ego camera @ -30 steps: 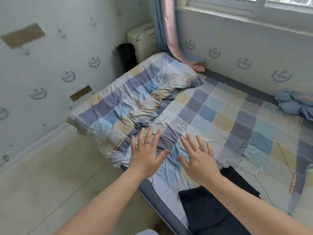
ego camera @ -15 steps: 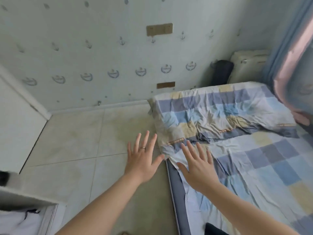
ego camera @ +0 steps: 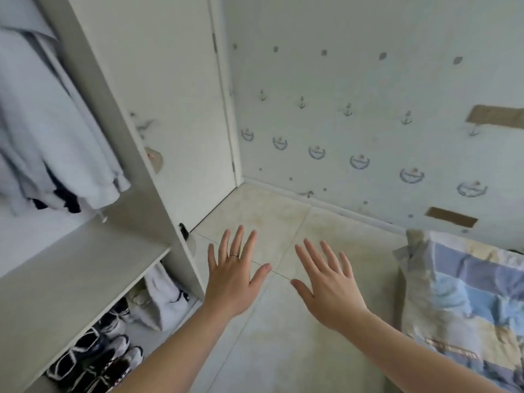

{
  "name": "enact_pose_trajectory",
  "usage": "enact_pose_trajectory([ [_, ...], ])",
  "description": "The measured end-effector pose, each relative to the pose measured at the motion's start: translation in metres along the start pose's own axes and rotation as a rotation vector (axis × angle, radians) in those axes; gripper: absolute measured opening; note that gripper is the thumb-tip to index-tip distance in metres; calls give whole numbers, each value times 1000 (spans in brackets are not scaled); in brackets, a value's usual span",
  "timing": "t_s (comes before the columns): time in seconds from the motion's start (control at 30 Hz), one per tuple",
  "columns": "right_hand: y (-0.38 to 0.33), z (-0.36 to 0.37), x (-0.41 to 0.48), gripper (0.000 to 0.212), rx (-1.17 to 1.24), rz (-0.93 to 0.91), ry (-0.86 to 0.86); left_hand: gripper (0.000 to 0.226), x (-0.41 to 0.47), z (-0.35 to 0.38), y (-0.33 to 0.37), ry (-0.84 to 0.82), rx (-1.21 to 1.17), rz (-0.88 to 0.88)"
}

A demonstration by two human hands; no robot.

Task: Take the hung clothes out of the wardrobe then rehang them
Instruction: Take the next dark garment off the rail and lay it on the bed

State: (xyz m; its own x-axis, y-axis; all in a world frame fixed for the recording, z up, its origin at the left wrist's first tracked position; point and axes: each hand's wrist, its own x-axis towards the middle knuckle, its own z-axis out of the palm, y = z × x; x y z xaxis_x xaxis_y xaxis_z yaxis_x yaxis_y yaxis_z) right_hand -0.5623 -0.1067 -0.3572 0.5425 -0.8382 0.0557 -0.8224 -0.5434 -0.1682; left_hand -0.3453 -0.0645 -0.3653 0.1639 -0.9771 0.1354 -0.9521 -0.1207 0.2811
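- Clothes [ego camera: 54, 143]: pale grey-white garments with a dark piece showing underneath, hanging in the upper left compartment of the wardrobe [ego camera: 119, 123], above the shelf [ego camera: 71, 268].
- Left hand [ego camera: 234, 279]: fingers straight and splayed, palm down, empty, touching nothing; in the air over the floor [ego camera: 283, 350], just right of the wardrobe's side panel; ring [ego camera: 234, 255] on one finger.
- Right hand [ego camera: 330, 290]: also splayed flat, empty, beside the left hand, not touching it.
- Both hands well apart from the clothes.
- Under the shelf: black-and-white shoes [ego camera: 93, 361] and a pale fabric bundle [ego camera: 167, 299].
- White door [ego camera: 175, 80] behind the wardrobe; checked bed cover [ego camera: 465, 302] at the right edge.
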Motion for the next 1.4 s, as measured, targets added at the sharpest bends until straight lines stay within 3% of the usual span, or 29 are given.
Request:
enact_pose_trajectory([
  [0.3, -157, -18, 143, 65, 1, -511, 147, 77, -15, -119, -151, 276, 177, -319],
  [0.6, -298, -96, 244, 61, 120, -965, 385, 76, -22, -260, -224, 609, 395, -552],
  [0.77, -358, -171, 304, 61, 187, -1120, 541, 77, -1, -349, -242, 720, 534, -619],
  [1.0, -422, -287, 362, 65, 188, -1193, 735, 90, 42, -454, -265, 836, 575, -692],
  [1.2, -469, -373, 404, 68, 191, -1182, 839, 71, 78, -520, -302, 888, 391, -730],
  [1.4, -528, -443, 446, 58, 39, -1098, 840, 71, 125, -585, -362, 895, 243, -690],
])
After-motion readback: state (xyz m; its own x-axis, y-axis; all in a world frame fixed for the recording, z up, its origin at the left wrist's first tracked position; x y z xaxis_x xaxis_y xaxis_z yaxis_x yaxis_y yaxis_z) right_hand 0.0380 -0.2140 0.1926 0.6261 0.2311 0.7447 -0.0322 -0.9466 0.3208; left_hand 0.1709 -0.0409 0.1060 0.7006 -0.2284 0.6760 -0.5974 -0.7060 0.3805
